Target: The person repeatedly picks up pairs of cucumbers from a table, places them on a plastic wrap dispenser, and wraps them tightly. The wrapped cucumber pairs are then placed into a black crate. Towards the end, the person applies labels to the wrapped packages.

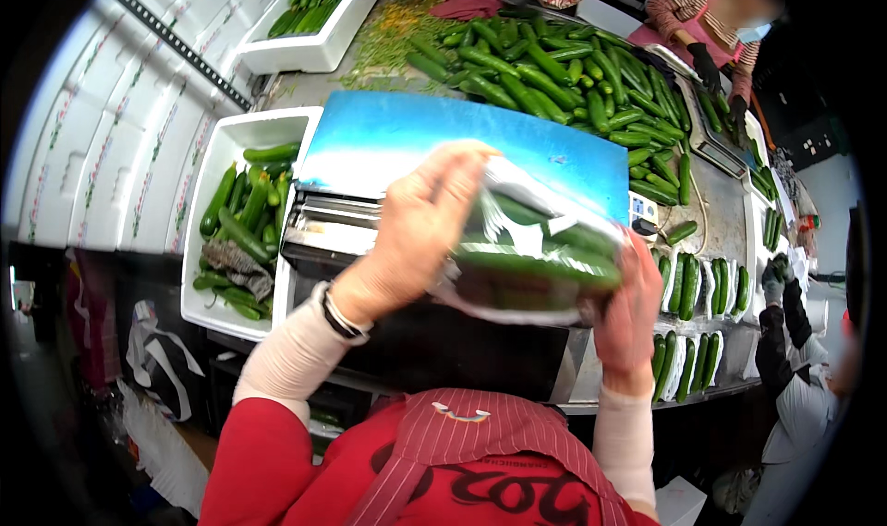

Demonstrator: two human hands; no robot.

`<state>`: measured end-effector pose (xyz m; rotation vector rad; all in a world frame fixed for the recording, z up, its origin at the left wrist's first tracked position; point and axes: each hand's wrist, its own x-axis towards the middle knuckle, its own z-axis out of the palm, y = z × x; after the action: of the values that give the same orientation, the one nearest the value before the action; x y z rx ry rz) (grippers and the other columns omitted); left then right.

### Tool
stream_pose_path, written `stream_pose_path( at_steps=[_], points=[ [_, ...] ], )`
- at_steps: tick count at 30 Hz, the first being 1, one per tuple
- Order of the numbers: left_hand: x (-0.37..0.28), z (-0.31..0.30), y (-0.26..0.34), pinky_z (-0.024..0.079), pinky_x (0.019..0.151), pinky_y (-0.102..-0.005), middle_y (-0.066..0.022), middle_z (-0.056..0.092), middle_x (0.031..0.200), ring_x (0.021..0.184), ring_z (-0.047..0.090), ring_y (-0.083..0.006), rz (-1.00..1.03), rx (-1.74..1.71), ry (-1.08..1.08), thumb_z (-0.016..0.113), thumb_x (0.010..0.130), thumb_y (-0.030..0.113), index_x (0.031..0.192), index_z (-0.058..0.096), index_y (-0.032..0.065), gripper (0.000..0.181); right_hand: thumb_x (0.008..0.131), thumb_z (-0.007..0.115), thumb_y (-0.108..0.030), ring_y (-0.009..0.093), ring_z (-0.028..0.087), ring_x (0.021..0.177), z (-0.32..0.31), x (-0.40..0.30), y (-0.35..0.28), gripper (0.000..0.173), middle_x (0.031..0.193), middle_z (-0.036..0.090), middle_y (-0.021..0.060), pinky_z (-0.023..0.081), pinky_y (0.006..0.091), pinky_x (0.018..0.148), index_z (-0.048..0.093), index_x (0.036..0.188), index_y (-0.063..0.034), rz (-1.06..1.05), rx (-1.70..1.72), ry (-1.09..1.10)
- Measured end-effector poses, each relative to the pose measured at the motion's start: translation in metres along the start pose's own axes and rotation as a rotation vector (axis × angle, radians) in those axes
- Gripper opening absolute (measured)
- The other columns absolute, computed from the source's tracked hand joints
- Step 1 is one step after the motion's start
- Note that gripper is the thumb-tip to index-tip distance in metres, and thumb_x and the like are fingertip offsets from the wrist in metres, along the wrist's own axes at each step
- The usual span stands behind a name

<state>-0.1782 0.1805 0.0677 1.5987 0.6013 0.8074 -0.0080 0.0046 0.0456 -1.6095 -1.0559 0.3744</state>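
A pack of green cucumbers (527, 259) under shiny clear plastic film is held up in front of me, blurred by motion. My left hand (431, 221) grips its left end, fingers along the upper corner of the film. At the opposite end, my right hand (629, 301) has hold of the pack, its fingers partly hidden behind it. Just beyond and below the pack is a wrapping machine with a blue, glossy top (416, 127). Metal rollers (332, 224) show at its left side.
Left of the machine is a white foam box (197, 283) of cucumbers with a grey cloth (239, 266). Another foam box (346, 47) stands behind. Loose cucumbers (554, 75) are heaped across the table. Cucumbers on white trays (707, 287) lie right, near a socket strip (643, 210). Co-workers stand around.
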Motion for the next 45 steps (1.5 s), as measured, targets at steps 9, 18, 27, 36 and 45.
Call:
stream_pose_path(
  at_steps=[9, 18, 27, 36, 45],
  points=[
    [-0.124, 0.010, -0.015, 0.041, 0.086, -0.0343, -0.0074, 0.063, 0.098, 0.089, 0.057, -0.0226, 0.078, 0.729, 0.198, 0.066, 0.091, 0.016, 0.094, 0.072, 0.0036, 0.014, 0.105, 0.041, -0.034, 0.018, 0.064, 0.097, 0.008, -0.125, 0.036, 0.046, 0.107, 0.068, 0.0111, 0.051, 0.0302, 0.083, 0.059, 0.120, 0.0061, 0.566, 0.158, -0.145],
    [-0.261, -0.041, -0.092, 0.048, 0.087, -0.0263, -0.0095, 0.067, 0.104, 0.095, 0.061, -0.0126, -0.547, -0.360, 0.561, 0.047, 0.099, 0.005, 0.111, 0.064, -0.0045, 0.023, 0.095, 0.053, -0.005, 0.016, 0.060, 0.082, 0.097, -0.119, 0.040, 0.042, 0.098, 0.065, 0.0142, 0.049, 0.0269, 0.076, 0.047, 0.135, 0.0064, 0.559, 0.077, -0.384],
    [-0.274, -0.098, -0.026, 0.048, 0.096, -0.0384, -0.0193, 0.060, 0.127, 0.117, 0.059, -0.0359, -0.353, 0.463, -0.365, 0.088, 0.058, 0.042, 0.142, 0.046, 0.0046, 0.101, 0.098, 0.048, -0.007, 0.028, 0.065, 0.107, 0.152, -0.142, -0.016, 0.035, 0.115, 0.066, 0.0203, 0.049, 0.0340, 0.092, 0.055, 0.132, 0.0017, 0.260, 0.053, -0.897],
    [-0.365, -0.106, -0.058, 0.039, 0.107, -0.0416, -0.0202, 0.052, 0.138, 0.129, 0.051, -0.0342, -0.519, 0.144, -0.139, 0.089, 0.062, 0.045, 0.148, 0.034, 0.0089, 0.109, 0.101, 0.049, -0.014, 0.022, 0.065, 0.101, 0.201, -0.179, -0.041, 0.035, 0.111, 0.067, 0.0209, 0.050, 0.0332, 0.088, 0.054, 0.128, 0.0069, 0.243, -0.116, -1.268],
    [-0.606, -0.200, -0.094, 0.042, 0.104, -0.0405, -0.0200, 0.045, 0.140, 0.127, 0.047, -0.0316, -0.684, -0.382, 1.263, 0.088, 0.069, 0.033, 0.150, 0.030, 0.0097, 0.102, 0.096, 0.059, -0.015, 0.036, 0.064, 0.103, 0.233, -0.194, -0.069, 0.030, 0.109, 0.066, 0.0213, 0.050, 0.0374, 0.088, 0.061, 0.121, 0.0020, -0.033, -0.001, -1.532]
  ],
)
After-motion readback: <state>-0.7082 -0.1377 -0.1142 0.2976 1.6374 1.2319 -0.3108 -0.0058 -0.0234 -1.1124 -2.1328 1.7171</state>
